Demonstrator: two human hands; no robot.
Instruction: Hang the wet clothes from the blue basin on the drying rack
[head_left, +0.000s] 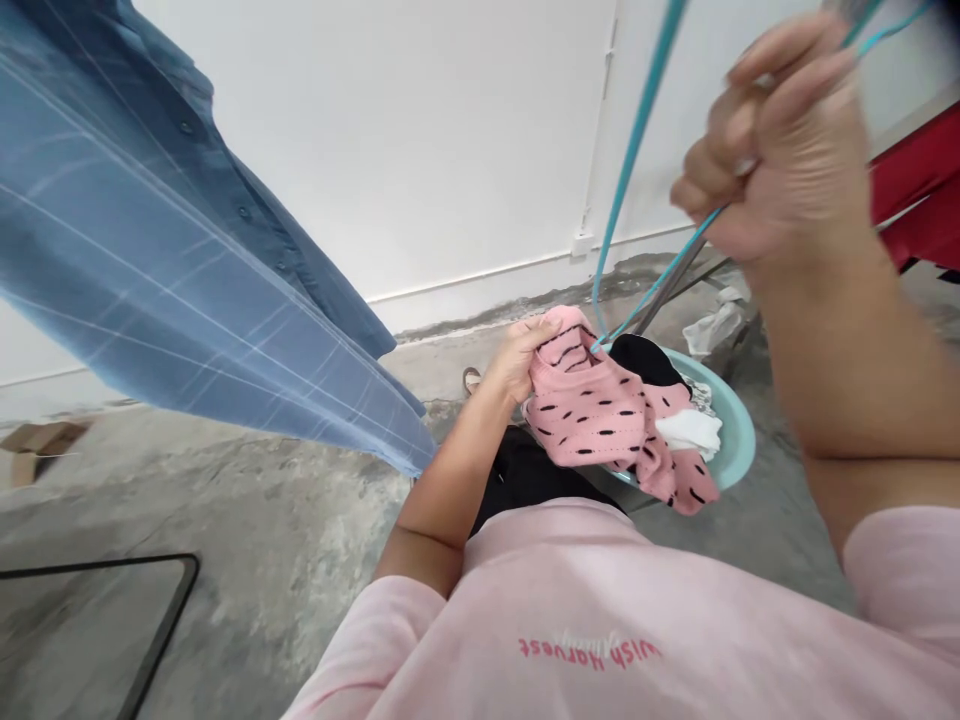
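Note:
My left hand [519,358] is closed on the neckline of a pink knit sweater [592,415] with black dashes. High on the right, my right hand [787,150] is wrapped around a light blue clothes hanger [637,140], slightly blurred. One lower corner of the hanger reaches into the sweater's neck opening; its top runs out of view. The sweater hangs over a light blue basin [739,425], which holds a white cloth [690,432] and a black garment [651,360].
Blue shirts [247,290] hang on the left, close to my left arm. A red garment [919,180] is at the far right. A cardboard box [41,445] and a black frame [161,630] are on the left. White plastic [712,325] lies behind the basin.

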